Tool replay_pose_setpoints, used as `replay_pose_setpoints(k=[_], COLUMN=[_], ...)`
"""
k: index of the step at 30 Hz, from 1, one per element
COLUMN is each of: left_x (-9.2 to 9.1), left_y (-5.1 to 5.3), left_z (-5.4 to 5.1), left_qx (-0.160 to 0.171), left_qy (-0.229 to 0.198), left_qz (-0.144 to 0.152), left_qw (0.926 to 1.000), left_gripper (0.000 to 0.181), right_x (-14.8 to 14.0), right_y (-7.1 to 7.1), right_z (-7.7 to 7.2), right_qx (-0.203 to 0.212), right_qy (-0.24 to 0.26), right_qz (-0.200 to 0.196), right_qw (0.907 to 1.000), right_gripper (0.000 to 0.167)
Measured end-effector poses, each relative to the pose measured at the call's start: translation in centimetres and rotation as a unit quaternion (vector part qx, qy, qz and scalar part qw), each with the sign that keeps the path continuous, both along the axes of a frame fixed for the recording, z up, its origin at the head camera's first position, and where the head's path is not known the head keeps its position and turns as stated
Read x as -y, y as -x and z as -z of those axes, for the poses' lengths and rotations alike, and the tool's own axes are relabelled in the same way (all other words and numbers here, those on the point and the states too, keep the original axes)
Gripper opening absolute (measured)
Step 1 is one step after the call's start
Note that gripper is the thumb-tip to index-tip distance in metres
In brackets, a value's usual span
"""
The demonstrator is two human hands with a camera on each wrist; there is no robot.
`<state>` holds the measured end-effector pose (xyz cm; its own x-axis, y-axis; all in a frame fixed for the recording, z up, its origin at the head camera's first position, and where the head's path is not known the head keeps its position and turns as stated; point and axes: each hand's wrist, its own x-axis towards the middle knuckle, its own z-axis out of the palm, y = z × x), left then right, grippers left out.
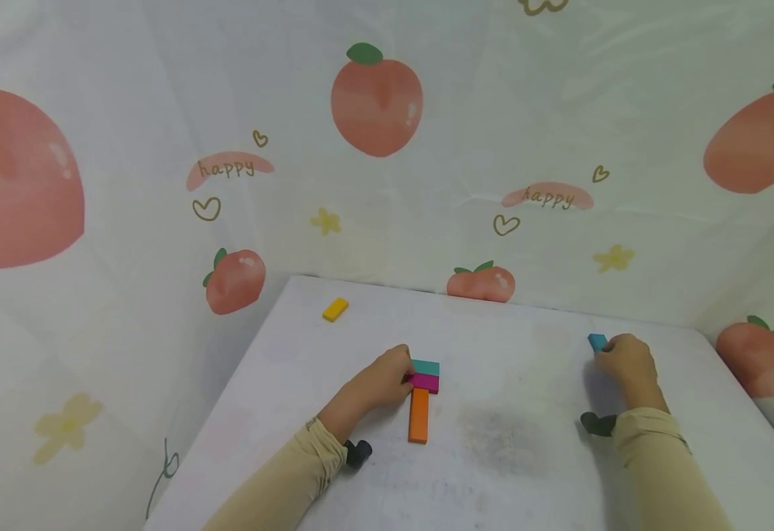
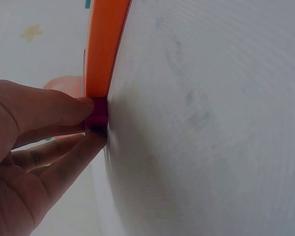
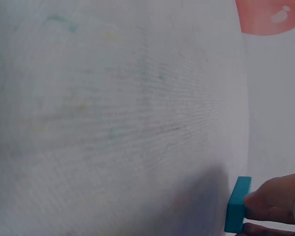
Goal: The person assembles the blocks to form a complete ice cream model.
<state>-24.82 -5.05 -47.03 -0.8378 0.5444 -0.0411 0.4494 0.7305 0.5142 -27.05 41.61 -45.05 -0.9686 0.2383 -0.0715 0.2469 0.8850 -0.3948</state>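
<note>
Two adjoining blocks [image 1: 426,375] lie mid-frame on the surface [image 1: 506,354], a third block [image 1: 418,417] just below, a fourth block [image 1: 336,310] above-left; a fifth block [image 1: 597,342], frame right.

A magenta block [image 1: 425,383] is laid flat between the middle and the left edge of the white surface [image 1: 506,346], its left end pinched by the left hand [image 1: 387,377]. Along its far side, touching it, a teal block [image 1: 426,367] is placed. Against its near side is set the end of a long orange block [image 1: 418,417], pointed toward the near edge. By the far right corner, a blue block [image 1: 596,341] is gripped by the right hand [image 1: 628,363], its far end exposed.
</note>
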Motion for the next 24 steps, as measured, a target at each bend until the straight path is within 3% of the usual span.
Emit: replay_pose_setpoints(k=[7, 15, 24], left_x=[0.0, 0.0, 0.1], left_y=[-0.1, -0.1, 0.0], left_z=[0.0, -0.1, 0.0], left_qx=[0.004, 0.017, 0.001], left_qy=[0.004, -0.007, -0.007], left_qz=[0.000, -0.003, 0.002], left_qw=[1.0000, 0.9998, 1.0000], left_gripper=[0.012, 0.014, 0.010], right_x=[0.6, 2.0, 4.6], right_y=[0.1, 0.5, 0.9], right_z=[0.2, 0.3, 0.6], right_qx=[-0.001, 0.007, -0.014], right_qy=[0.018, 0.035, 0.048], right_qz=[0.020, 0.005, -0.037], right_qw=[0.9996, 0.9994, 0.9981], right_gripper=[0.039, 0.038, 0.036])
